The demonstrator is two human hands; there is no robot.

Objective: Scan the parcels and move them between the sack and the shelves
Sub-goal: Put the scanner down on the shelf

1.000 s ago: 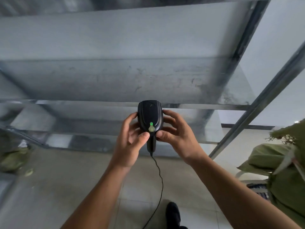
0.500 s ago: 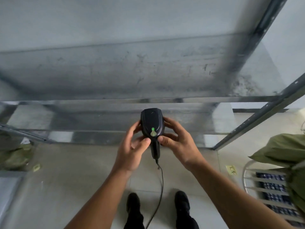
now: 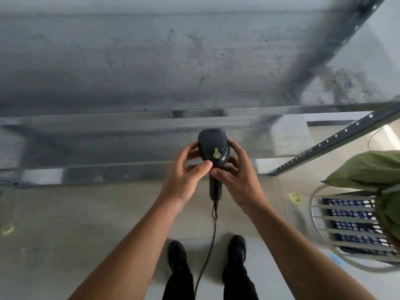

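Scanner: black handheld barcode scanner with a green lamp [image 3: 213, 148], one, held head-up in front of the lower shelf edge, between both hands.
Left hand: left hand [image 3: 184, 180], fingers curled round the left side of the scanner head, thumb lying just below the lamp.
Right hand: right hand [image 3: 238, 180], fingers wrapped round the right side of the head and the neck.
Shelves: grey sheet-metal shelves [image 3: 151, 72], two levels visible.
Sack: olive-green fabric sack [image 3: 368, 169], one, far right, overlapping a round wire rack [image 3: 320, 224].
Parcels: none in view.
Cable: thin black cable [image 3: 213, 234], one, hanging from the handle between two black shoes [image 3: 177, 256].
Risk: a step may catch the cable and jerk the scanner; with both hands occupied, none is free for a parcel.
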